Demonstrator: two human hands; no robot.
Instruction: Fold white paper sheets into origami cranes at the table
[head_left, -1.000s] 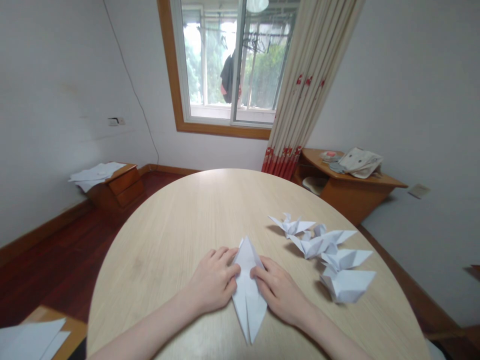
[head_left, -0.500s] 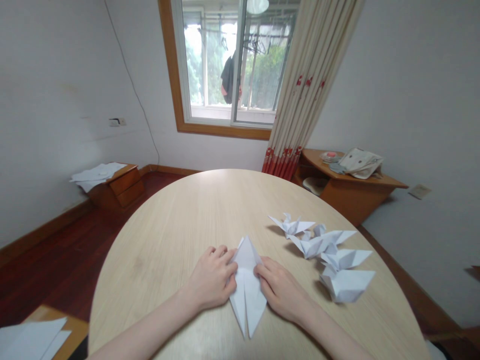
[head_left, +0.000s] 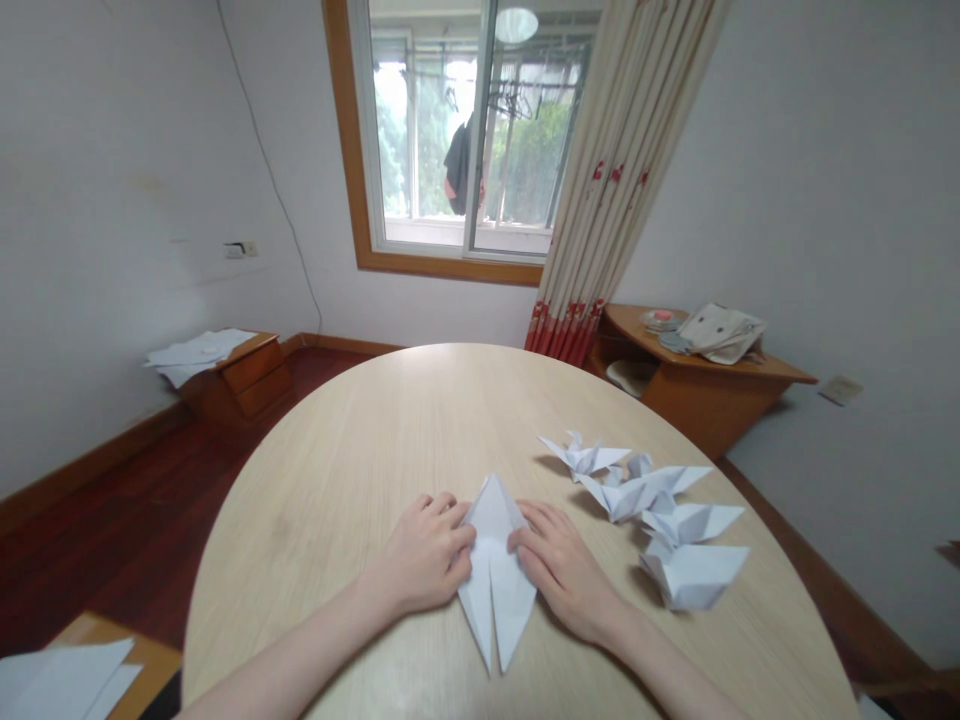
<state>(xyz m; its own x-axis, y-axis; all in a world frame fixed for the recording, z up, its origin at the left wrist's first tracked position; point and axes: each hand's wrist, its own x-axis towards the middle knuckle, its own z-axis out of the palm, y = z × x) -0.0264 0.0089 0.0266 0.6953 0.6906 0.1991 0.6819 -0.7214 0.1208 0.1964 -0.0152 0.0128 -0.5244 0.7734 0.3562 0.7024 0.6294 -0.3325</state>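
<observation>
A white sheet of paper folded into a long diamond [head_left: 495, 530] lies on the round wooden table, a slit running up from its near tip. My left hand [head_left: 427, 553] grips its left edge, with fingers curled and the thumb on the paper. At the right edge, my right hand [head_left: 566, 565] holds the paper with bent fingers. Both fingertips partly cover the folded sides. To the right of my right hand stand several folded paper cranes, the nearest crane [head_left: 694, 575] closest to me and the farthest crane [head_left: 585, 457] toward the back.
The round table [head_left: 315, 480] has a curved edge. Paper sheets [head_left: 60, 680] lie on a surface at the lower left. More sheets [head_left: 199, 350] cover a small cabinet at the left wall. A corner cabinet [head_left: 705, 400] holds a cloth bag [head_left: 724, 332].
My right hand's fingers have shifted and spread slightly along the paper's right edge. My left hand keeps its place. The camera view has tilted a little.
</observation>
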